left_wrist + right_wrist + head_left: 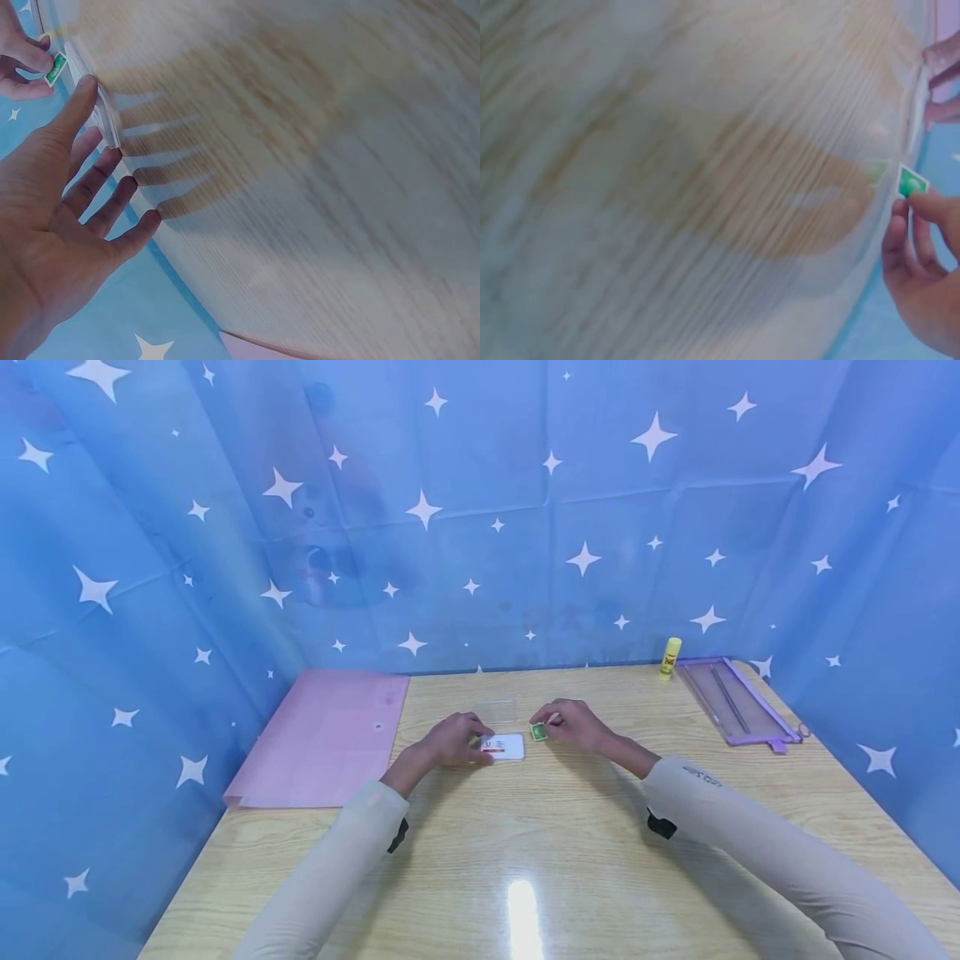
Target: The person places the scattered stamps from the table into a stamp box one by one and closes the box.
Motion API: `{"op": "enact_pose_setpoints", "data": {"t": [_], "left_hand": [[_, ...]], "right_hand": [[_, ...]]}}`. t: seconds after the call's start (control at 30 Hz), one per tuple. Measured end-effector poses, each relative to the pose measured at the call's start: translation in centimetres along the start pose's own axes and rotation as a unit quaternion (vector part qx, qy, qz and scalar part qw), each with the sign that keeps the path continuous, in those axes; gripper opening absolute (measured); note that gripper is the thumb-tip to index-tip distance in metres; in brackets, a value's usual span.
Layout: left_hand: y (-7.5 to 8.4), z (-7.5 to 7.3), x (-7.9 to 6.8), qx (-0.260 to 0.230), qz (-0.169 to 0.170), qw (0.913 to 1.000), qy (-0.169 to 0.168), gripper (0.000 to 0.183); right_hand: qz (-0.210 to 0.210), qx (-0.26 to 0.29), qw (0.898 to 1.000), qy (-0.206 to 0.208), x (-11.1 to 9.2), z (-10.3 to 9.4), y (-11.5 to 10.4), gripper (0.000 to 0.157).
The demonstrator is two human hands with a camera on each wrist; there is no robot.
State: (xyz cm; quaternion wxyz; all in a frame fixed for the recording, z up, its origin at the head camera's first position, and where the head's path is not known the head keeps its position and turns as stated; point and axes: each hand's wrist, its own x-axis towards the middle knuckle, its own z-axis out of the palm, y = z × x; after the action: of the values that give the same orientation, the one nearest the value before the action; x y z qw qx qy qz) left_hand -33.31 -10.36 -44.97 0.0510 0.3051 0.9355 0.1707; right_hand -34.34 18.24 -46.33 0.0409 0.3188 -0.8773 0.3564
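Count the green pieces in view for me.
1: the small green piece, pinched in the right hand, beside the white item that the left hand holds. Any beneath that item would be hidden.

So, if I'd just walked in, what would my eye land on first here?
Probably the blue curtain dotted with white stars, filling the background behind the table. Next, near the middle of the tabletop, the small green piece pinched in the right hand, beside the white case at the left hand. The pink folder stands out too, lying toward the table's left edge.
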Motion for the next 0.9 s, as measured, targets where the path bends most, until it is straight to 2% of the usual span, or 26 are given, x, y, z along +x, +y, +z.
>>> {"op": "enact_pose_setpoints", "data": {"t": [0.6,0.9], "left_hand": [[0.2,-0.2,0.0,0.002,-0.016,0.9999,-0.005,0.053],[0.1,0.0,0.1,0.002,-0.01,0.9999,-0.005,0.053]], "right_hand": [[-0.008,0.019,1.0,-0.017,1.5,1.1,-2.4,0.019],[0.001,0.027,0.999,-0.033,1.4,2.2,-2.6,0.018]]}}
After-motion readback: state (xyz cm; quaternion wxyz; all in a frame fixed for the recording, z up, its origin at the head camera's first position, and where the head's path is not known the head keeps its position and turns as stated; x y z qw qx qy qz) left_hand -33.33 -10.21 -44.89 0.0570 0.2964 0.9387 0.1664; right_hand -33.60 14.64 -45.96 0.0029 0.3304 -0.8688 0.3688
